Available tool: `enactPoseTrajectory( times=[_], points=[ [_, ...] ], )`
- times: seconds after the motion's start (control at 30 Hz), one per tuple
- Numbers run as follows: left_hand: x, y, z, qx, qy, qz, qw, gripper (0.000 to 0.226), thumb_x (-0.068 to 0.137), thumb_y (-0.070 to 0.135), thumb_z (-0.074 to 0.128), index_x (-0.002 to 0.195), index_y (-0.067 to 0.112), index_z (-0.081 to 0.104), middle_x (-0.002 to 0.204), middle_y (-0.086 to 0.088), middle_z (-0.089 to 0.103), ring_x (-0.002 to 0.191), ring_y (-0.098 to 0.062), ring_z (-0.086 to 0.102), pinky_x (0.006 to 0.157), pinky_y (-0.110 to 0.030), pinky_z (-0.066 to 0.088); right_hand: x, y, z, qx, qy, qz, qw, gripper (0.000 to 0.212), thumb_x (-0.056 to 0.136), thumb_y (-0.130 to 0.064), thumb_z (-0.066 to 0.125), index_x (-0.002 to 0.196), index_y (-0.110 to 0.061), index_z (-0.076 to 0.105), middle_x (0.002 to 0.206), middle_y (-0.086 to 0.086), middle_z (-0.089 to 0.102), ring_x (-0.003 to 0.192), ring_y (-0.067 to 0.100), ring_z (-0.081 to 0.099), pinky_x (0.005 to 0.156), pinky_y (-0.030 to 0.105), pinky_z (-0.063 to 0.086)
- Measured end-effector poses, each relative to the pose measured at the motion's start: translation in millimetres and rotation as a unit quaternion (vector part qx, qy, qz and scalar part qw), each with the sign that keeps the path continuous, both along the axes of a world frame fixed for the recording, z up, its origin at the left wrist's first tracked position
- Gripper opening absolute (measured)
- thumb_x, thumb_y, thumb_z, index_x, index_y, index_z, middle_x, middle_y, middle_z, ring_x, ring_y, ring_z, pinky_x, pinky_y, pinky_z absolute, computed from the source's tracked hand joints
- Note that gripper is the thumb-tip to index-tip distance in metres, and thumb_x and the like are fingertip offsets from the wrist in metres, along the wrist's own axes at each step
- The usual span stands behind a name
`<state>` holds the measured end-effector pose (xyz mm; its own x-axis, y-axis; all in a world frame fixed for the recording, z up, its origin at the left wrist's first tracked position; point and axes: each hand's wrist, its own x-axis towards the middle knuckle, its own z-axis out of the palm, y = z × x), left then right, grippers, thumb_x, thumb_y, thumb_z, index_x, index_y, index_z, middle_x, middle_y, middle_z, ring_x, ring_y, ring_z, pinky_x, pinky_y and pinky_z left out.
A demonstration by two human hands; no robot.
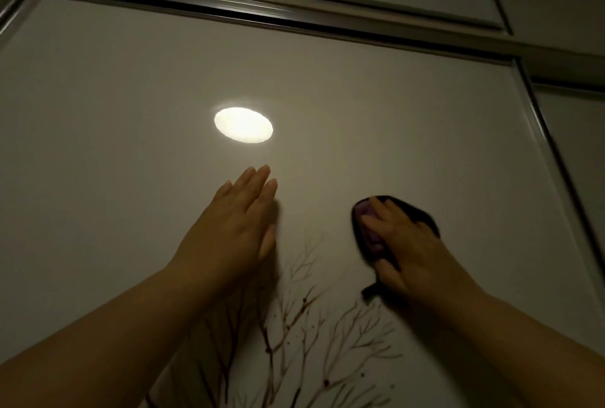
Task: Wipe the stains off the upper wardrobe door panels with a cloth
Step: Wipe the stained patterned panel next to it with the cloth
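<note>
Wiping under way: right hand [404, 240] pressing a dark purple cloth [370, 231] flat on the pale door panel [114, 113], at 4 o'clock from the light spot [243, 124]. Left hand [235, 224] wide, empty, braced flat at 6 o'clock. No stains discernible; progress unclear, upper area likely remaining.

panel [131, 113]: bare above and left of both hands. left hand [235, 224] flat beside cloth [370, 227]; open gap between. frame [540, 132] bounds right.
</note>
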<state>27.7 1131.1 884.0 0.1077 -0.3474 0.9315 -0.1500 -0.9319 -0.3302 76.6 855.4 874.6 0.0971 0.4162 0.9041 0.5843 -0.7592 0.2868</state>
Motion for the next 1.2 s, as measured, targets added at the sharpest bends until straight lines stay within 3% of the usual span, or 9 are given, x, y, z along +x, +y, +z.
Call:
enactPoseTrajectory(
  times=[0.13,0.23,0.37,0.5,0.63,0.73,0.87,1.03,1.2],
  points=[
    [3.9,-5.8,4.1,0.018,-0.007,-0.009,1.0,0.062,0.087,0.038,0.028,0.138,0.004,0.037,0.147,-0.017,0.028,0.134,-0.03,0.024,0.105,-0.046,0.017,3.8,-12.3,40.3,0.145,0.029,-0.034,0.988,0.059,0.088,-0.03,0.043,0.144,-0.026,0.024,0.156,-0.002,0.013,0.143,0.018,0.008,0.115,0.044,0.011],
    [9.2,-8.4,14.9,0.027,-0.016,-0.01,0.999,0.061,0.088,0.039,0.028,0.138,0.004,0.037,0.146,-0.017,0.029,0.134,-0.029,0.023,0.104,-0.047,0.016,4.5,17.7,70.8,0.192,0.022,-0.037,0.981,0.058,0.091,-0.024,0.042,0.145,-0.023,0.021,0.157,0.0,0.007,0.143,0.019,0.003,0.116,0.044,0.005],
    [18.3,-13.0,18.9,0.025,0.002,-0.01,1.0,0.072,0.084,0.051,0.011,0.144,0.012,0.016,0.151,-0.006,0.005,0.137,-0.02,0.0,0.108,-0.038,0.004,-1.1,58.5,44.8,0.155,0.018,-0.007,0.988,0.061,0.091,-0.025,0.042,0.146,-0.029,0.016,0.157,-0.007,0.003,0.143,0.012,-0.003,0.114,0.038,-0.003],
    [24.9,-13.0,14.4,0.02,0.031,0.024,0.999,0.073,0.073,0.057,-0.008,0.138,0.023,-0.01,0.147,0.0,-0.017,0.134,-0.014,-0.016,0.108,-0.034,-0.006,-7.2,48.7,-16.5,0.03,0.008,0.002,1.0,0.063,0.085,-0.04,0.038,0.144,-0.037,0.016,0.155,-0.015,0.002,0.14,0.003,-0.007,0.112,0.034,-0.002],
    [18.8,-15.3,16.3,0.025,0.031,0.016,0.999,0.082,0.074,0.057,-0.003,0.145,0.017,0.006,0.152,-0.004,-0.004,0.136,-0.014,-0.008,0.108,-0.034,-0.002,-1.9,-5.9,-19.4,0.016,0.019,-0.01,1.0,0.07,0.073,-0.044,0.036,0.142,-0.034,0.028,0.152,-0.013,0.011,0.14,0.007,0.006,0.112,0.035,0.01],
    [17.7,-17.7,17.3,0.024,0.028,0.02,0.999,0.082,0.074,0.057,-0.002,0.145,0.017,0.006,0.149,-0.001,-0.008,0.133,-0.011,-0.011,0.107,-0.033,-0.003,5.8,-46.8,7.0,0.139,0.017,-0.033,0.99,0.065,0.08,-0.037,0.043,0.143,-0.031,0.026,0.154,-0.003,0.019,0.141,0.019,0.016,0.113,0.033,0.013],
    [21.5,-16.0,17.4,0.028,0.016,0.028,0.999,0.074,0.08,0.057,0.006,0.142,0.017,0.008,0.15,-0.003,0.0,0.135,-0.016,-0.002,0.108,-0.038,0.005,8.6,-36.5,58.0,0.221,0.04,-0.045,0.973,0.058,0.091,-0.02,0.044,0.145,-0.021,0.022,0.156,0.001,0.011,0.142,0.022,0.009,0.115,0.045,0.01],
    [20.5,-16.4,15.8,0.025,-0.005,0.048,0.999,0.067,0.086,0.051,0.025,0.139,0.01,0.033,0.146,-0.01,0.026,0.132,-0.027,0.024,0.101,-0.046,0.022,9.8,16.9,30.2,0.089,0.0,0.002,0.996,0.063,0.087,-0.028,0.043,0.144,-0.033,0.018,0.156,-0.011,0.004,0.142,0.007,-0.003,0.113,0.039,-0.002],
    [15.1,-26.7,19.4,0.022,-0.021,0.103,0.994,0.059,0.084,0.04,0.032,0.125,0.003,0.053,0.131,-0.021,0.05,0.116,-0.039,0.05,0.092,-0.055,0.03,15.3,-40.9,-16.3,-0.05,-0.039,0.024,0.998,0.062,0.074,-0.036,0.041,0.135,-0.036,0.031,0.152,-0.012,0.02,0.139,0.004,0.008,0.109,0.038,0.009]
  ],
)
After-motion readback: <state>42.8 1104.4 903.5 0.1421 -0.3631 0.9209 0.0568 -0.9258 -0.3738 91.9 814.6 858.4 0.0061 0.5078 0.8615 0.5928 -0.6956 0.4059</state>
